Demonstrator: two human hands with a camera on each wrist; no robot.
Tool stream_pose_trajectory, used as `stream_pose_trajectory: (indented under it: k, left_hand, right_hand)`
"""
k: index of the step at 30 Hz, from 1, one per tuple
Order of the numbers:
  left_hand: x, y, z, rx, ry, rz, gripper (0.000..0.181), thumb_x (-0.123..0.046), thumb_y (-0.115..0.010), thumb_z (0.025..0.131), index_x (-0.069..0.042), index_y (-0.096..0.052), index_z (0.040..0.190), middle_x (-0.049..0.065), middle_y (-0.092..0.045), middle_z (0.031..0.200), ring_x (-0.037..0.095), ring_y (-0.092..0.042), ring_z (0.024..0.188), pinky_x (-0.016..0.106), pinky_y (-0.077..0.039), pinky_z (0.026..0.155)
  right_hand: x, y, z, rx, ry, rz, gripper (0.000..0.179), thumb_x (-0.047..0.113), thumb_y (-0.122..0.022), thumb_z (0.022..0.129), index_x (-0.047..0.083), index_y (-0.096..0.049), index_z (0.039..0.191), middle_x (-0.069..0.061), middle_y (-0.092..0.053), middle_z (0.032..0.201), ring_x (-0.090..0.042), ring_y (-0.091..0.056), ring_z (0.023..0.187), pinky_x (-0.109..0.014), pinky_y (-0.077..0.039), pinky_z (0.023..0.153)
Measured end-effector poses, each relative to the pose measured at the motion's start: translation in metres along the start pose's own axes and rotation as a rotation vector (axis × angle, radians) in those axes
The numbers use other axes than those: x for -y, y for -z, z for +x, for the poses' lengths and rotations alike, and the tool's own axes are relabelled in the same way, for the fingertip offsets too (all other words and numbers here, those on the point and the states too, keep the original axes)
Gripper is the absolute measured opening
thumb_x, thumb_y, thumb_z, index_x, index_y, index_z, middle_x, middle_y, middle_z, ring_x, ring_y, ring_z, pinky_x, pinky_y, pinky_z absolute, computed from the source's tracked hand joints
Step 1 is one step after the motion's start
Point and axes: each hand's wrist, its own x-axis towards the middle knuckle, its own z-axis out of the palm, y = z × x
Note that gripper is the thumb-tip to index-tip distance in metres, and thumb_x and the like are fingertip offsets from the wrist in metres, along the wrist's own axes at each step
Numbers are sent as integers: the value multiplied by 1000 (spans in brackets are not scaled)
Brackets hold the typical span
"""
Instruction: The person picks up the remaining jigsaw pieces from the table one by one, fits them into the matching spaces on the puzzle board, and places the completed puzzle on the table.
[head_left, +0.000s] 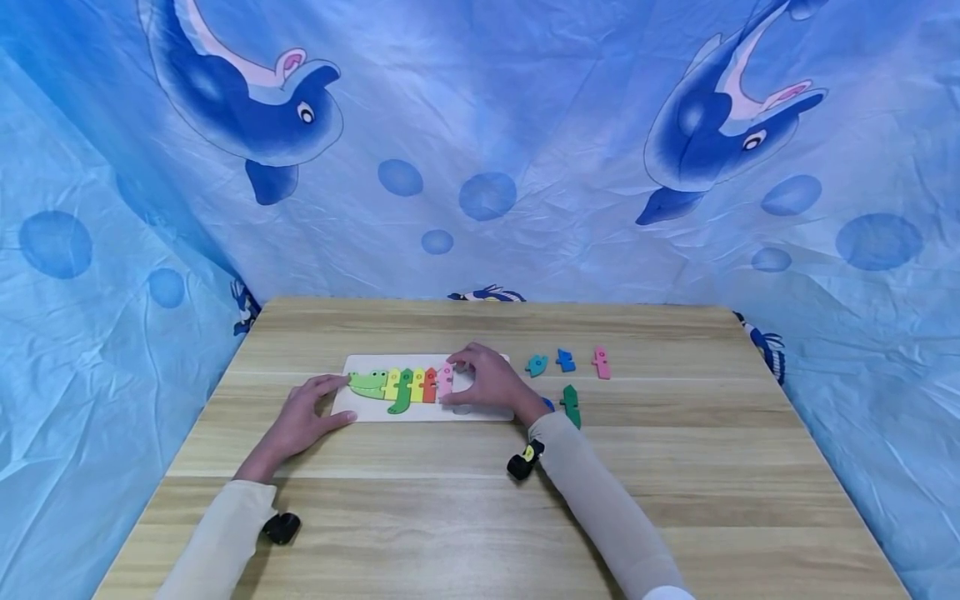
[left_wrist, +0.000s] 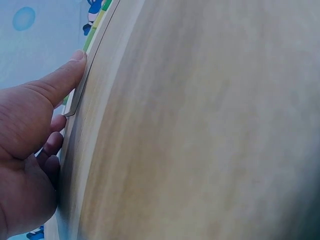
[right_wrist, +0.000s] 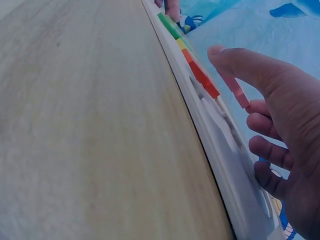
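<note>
A white puzzle board (head_left: 408, 414) lies on the table and bears a row of coloured pieces that form a crocodile. Its green head piece (head_left: 367, 383) is at the left, followed by yellow, green, yellow and red-orange body pieces. My left hand (head_left: 300, 418) rests at the board's left end, index fingertip by the head piece and straight thumb (left_wrist: 65, 80) on the front margin. With thumb and forefinger, my right hand (head_left: 491, 382) pinches a pink puzzle piece (right_wrist: 237, 92) just right of the red-orange piece (right_wrist: 202, 77). In the right wrist view, the pink piece is tilted above the board.
Loose pieces lie right of the board: a teal one (head_left: 536, 365), a blue one (head_left: 566, 360), a pink one (head_left: 602, 362) and a green one (head_left: 571, 406). Another blue piece (head_left: 548, 405) is partly hidden by my right wrist. A blue dolphin-print cloth (head_left: 487, 100) hangs behind the wooden table (head_left: 420, 517).
</note>
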Motion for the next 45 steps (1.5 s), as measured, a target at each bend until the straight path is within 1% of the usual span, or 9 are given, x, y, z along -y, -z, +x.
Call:
stream_pose_trajectory:
  k: [4, 10, 21, 31, 40, 45]
  left_hand:
    - [0, -1, 0, -4, -6, -1, 72, -34, -81, 89, -4, -52, 148, 27, -44, 150, 50, -35, 135, 66, -27, 109]
    - [1, -1, 0, -5, -3, -7, 72, -35, -81, 89, -4, -52, 148, 27, -43, 151, 50, -34, 136, 67, -26, 109]
    - [1, -3, -1, -3, 1, -5, 72, -34, -80, 89, -4, -51, 148, 28, -42, 152, 51, -33, 136, 68, -27, 109]
    - [1, -5, -1, -10, 0, -4, 73, -36, -80, 89, -5, -51, 149, 27, -42, 152, 51, -33, 137, 68, -26, 109]
    - [1, -7, -1, -10, 10, 4, 73, -37, -80, 90, -5, -51, 149, 27, -41, 153, 50, -33, 137, 68, -27, 109]
    - [1, -6, -1, -6, 19, 4, 74, -39, -79, 90, -6, -50, 150, 26, -41, 153, 50, -32, 137, 68, -26, 109]
  right_hand:
    - [-2, -4, 1, -2, -14, -6, 73, 59, -87, 74, 19, -69, 132, 8, -60, 108, -9, -55, 97, -31, -51, 88]
    - [-4, -7, 1, 11, -25, -5, 74, 61, -86, 73, 20, -68, 132, 8, -59, 112, -10, -55, 99, -32, -50, 90]
    - [-2, -10, 2, 46, -56, -24, 75, 63, -84, 74, 21, -68, 134, 8, -59, 114, -11, -55, 102, -34, -49, 95]
    - [-3, -10, 3, 74, -34, -60, 74, 61, -84, 75, 20, -68, 135, 5, -59, 115, -13, -54, 103, -34, -48, 95]
    - [-3, -11, 3, 78, -31, -87, 79, 66, -83, 74, 20, -67, 137, 4, -59, 113, -14, -52, 99, -32, -47, 90]
    - [-3, -11, 3, 81, -33, -108, 81, 66, -83, 74, 21, -66, 138, 3, -60, 117, -14, -53, 102, -34, -48, 93]
